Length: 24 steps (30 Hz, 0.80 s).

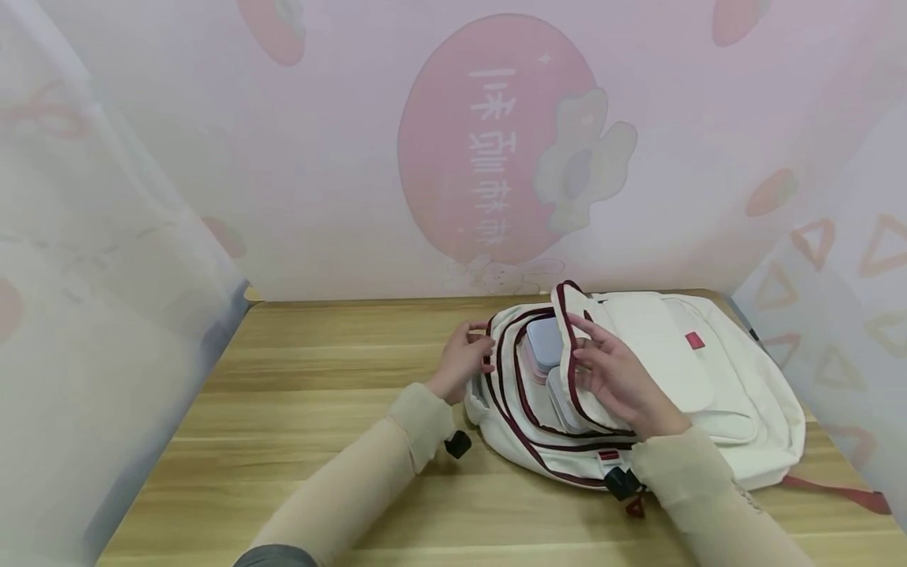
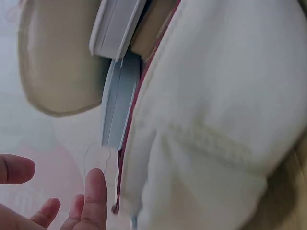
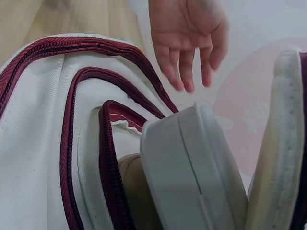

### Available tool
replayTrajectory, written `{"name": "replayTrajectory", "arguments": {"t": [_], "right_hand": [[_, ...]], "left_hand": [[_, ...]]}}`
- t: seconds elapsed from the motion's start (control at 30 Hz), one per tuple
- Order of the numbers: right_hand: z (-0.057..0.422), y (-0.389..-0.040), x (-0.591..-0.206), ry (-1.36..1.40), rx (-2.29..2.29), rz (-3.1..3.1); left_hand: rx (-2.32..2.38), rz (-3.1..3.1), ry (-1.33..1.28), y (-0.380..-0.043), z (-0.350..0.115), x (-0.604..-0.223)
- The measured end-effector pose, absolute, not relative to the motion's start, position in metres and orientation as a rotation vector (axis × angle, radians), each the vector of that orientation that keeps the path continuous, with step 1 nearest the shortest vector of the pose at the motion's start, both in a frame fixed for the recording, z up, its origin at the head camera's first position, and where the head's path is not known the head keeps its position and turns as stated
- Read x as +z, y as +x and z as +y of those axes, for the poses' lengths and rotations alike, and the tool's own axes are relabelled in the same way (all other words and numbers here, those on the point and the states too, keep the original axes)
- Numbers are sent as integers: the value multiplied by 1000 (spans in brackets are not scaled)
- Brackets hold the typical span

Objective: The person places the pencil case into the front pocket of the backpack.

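Observation:
A white backpack with dark red zippers lies on the table, its front pocket unzipped. My right hand holds the raised pocket flap, fingertips at its red-trimmed edge. Inside the pocket stand a light blue rounded box, a pinkish one under it and a white rounded box. In the right wrist view a white box sticks out beside something brown. My left hand is at the bag's left end, fingers loosely spread; in the left wrist view its fingertips point up near the fabric.
A wooden table carries the bag at its right side. Pale printed curtains close off the back and sides. A red strap trails toward the right edge, and a black buckle hangs at the bag's front.

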State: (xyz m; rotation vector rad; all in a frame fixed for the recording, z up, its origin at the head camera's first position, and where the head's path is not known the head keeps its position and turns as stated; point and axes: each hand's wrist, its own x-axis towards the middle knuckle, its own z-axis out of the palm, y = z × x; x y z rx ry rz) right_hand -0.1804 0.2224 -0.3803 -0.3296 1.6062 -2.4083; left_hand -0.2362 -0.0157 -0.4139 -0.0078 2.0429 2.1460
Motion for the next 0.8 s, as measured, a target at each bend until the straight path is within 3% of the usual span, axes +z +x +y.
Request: {"name": "replayTrajectory", "arguments": {"t": [0.5, 0.8], "right_hand": [[204, -191, -380, -303, -1929, 2135], [191, -195, -378, -397, -1339, 2684]], "left_hand": [[2082, 2039, -147, -229, -90, -421], [2033, 1993, -150, -219, -106, -424]]}}
